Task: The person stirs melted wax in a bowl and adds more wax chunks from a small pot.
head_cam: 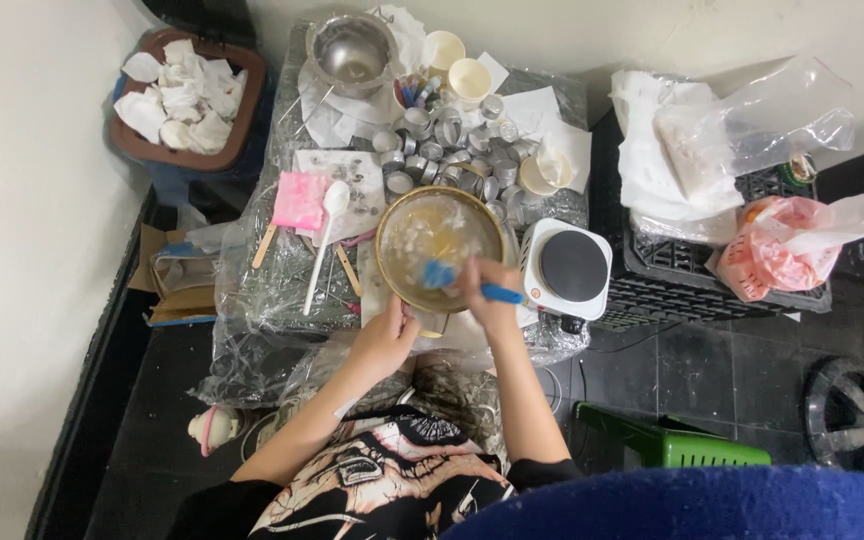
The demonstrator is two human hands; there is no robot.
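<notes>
while the right hand [489,290] grips a blue spatula [442,275] in the gold bowl [440,245] of pale yellow mix, the left hand [387,335] clasps its rim; a pink packet [299,200] lies left.

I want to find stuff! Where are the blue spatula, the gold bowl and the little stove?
blue spatula [441,274]: head view, on its blue blade
gold bowl [384,228]: head view, on its left rim
little stove [572,265]: head view, on its black hotplate

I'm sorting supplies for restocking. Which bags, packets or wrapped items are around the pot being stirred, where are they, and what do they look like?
Pink packet: left of the gold pot, flat, squarish.
Clear plastic bag: on the black crate, far right, crumpled, white contents.
Pink-orange bag: below it, knotted, rounded.
Right hand holds a blue spatula.
</notes>
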